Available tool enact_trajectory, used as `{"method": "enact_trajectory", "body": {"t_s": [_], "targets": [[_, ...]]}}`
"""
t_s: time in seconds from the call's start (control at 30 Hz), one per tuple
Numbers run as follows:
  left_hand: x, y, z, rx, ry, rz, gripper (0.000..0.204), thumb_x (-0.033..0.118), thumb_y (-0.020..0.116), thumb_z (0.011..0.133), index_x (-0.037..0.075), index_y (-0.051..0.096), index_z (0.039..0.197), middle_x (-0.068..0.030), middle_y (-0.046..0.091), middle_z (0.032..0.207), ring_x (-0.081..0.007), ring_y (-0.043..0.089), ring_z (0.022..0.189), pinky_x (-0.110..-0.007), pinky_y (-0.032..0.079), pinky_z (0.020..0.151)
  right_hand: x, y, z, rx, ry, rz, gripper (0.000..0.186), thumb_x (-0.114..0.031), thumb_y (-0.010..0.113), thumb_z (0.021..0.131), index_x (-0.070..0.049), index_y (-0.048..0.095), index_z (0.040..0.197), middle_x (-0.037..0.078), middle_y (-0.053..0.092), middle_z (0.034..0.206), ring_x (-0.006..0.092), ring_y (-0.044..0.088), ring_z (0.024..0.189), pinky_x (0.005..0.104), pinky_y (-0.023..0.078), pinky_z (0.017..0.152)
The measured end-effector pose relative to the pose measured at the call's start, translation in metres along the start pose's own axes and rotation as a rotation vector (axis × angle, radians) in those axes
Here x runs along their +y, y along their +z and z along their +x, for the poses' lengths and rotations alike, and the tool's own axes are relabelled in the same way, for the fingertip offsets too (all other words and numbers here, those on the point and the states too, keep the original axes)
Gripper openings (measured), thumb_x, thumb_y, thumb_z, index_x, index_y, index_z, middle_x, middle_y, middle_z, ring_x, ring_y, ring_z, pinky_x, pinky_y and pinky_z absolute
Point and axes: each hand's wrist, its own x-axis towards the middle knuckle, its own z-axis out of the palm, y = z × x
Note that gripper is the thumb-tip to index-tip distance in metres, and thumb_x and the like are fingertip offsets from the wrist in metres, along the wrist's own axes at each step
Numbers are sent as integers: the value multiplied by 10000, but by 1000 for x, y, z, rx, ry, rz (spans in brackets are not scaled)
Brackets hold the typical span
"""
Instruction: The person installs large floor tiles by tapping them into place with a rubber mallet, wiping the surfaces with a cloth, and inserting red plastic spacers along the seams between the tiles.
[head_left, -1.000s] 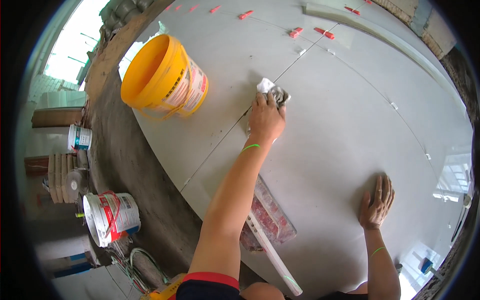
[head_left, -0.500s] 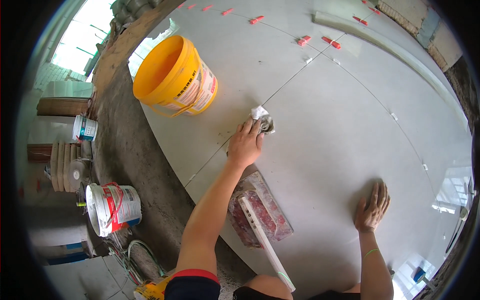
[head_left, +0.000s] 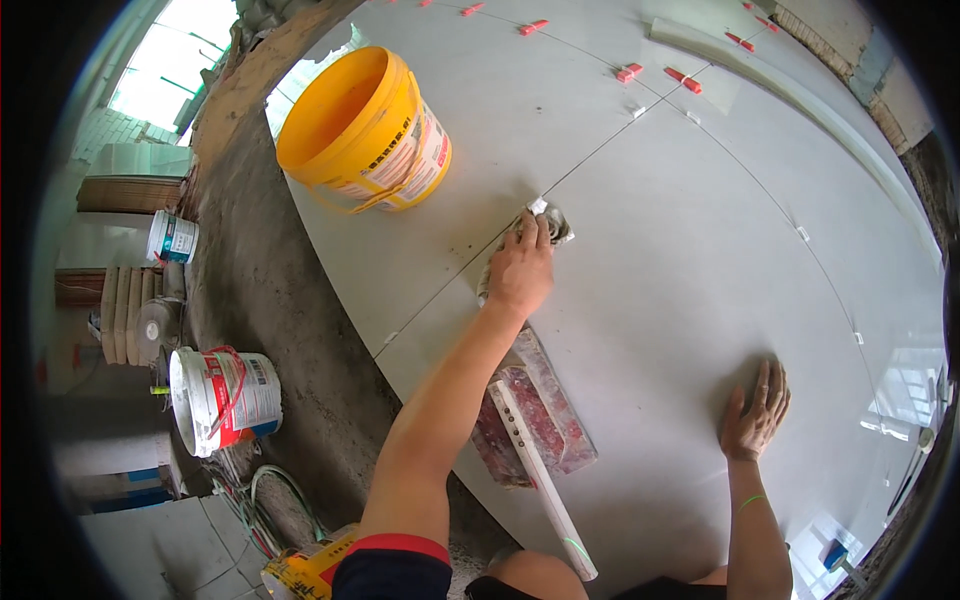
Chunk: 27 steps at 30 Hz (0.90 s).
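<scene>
The left hand (head_left: 520, 275) presses a rag (head_left: 548, 222) on the tile seam, gripping it; the right hand (head_left: 755, 410) lies open and flat on the tiled floor (head_left: 700, 230). The empty yellow bucket (head_left: 365, 130) stands near the floor's left edge.

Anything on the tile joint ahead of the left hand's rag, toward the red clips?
Nothing visible. The left hand presses the crumpled grey-white rag onto the joint; the line runs bare to the red plastic levelling clips. The yellow plastic bucket stands beside it, off the joint.

I see a crumpled grey-white rag (head_left: 545, 222) pressed flat on the tile joint (head_left: 600, 150), well in from the tiled floor's (head_left: 700, 250) left edge.
</scene>
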Motion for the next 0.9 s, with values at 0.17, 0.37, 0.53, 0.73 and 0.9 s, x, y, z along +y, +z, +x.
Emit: {"method": "enact_trajectory", "body": {"t_s": [0.17,0.37,0.53,0.73,0.9], "targets": [[4,11,7,-20,-67,2,527,119,557,872,-72,492,1359,-243,498,1392,-347,598,1131,-367,515,946,1,1,0,11,-19,4,564,-268,523,971,-93,395,1492,132,410,1519,317,342,1424,473,217,1183],[-14,9,-11,42,-76,-17,481,108,543,857,-51,540,1311,-202,559,1325,-312,618,1082,-384,523,923,1,1,1,2,0,6,571,-288,525,970,-95,396,1492,134,406,1522,319,339,1425,485,215,1183],[-101,-22,-17,-58,-285,-38,317,-2,586,793,152,720,1035,-75,668,1120,-296,636,965,-412,534,839,2,-1,3,8,21,24,597,-299,540,939,-88,409,1481,148,413,1512,323,355,1417,502,224,1181],[-107,18,57,95,38,-459,305,-66,575,783,127,760,930,-45,637,1229,-330,575,1054,-391,488,922,4,1,1,-12,6,13,617,-246,572,900,-90,411,1474,141,400,1521,319,340,1429,513,209,1186],[-93,18,49,23,-85,-515,226,3,630,792,148,757,909,-4,603,1255,-332,518,1113,-397,457,975,0,-2,7,-1,20,43,592,-228,555,922,-106,409,1483,129,386,1534,322,322,1437,489,209,1192]]}}
